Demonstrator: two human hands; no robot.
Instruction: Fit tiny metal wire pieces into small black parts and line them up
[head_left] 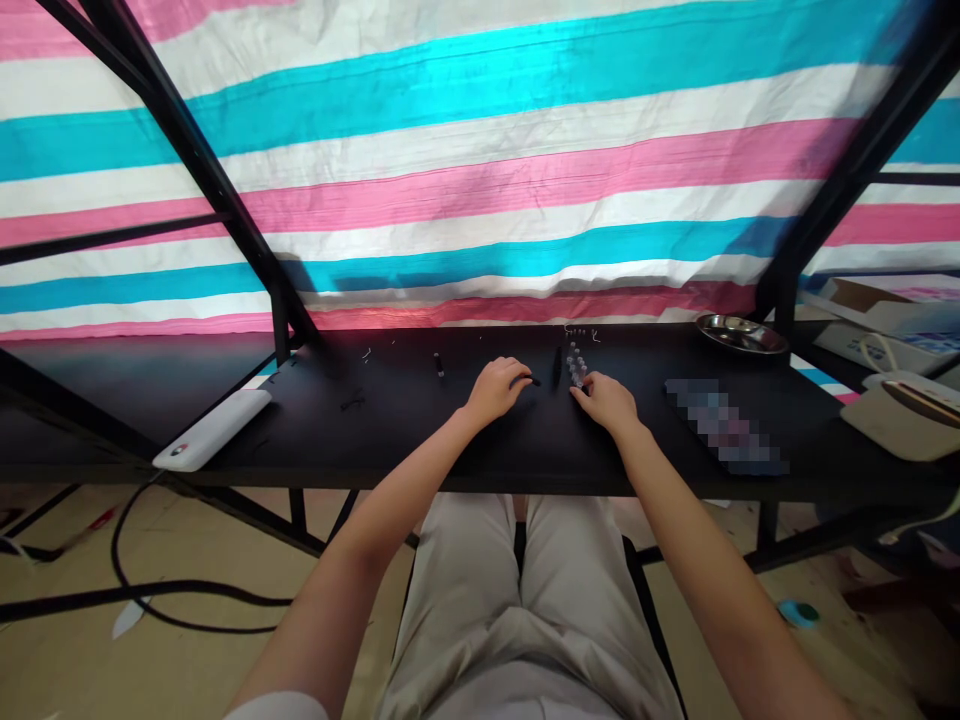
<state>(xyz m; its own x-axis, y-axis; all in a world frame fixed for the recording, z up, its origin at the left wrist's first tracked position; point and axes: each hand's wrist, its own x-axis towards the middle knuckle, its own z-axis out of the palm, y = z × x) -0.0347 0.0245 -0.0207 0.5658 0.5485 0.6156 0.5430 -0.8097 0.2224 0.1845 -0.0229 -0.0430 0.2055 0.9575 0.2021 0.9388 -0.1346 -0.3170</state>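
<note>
Over the middle of the black table (405,440), my left hand (495,388) is closed in a pinch on a small black stick-like piece (534,380). My right hand (609,402) is at the near end of a cluster of small clear pieces (575,362), its fingers pressed together. Whatever lies between those fingers is too small to make out. Between the two hands lies a slim black stick (557,366). A short black cylinder with a pale end (439,366) is left of my left hand.
A white power strip (214,430) lies at the left. At the right are a phone-like slab (724,428), blurred out, and a round metal dish (742,335). Thin black pieces (352,402) and white scraps (367,355) lie on the left side. Black frame posts (240,215) flank the table.
</note>
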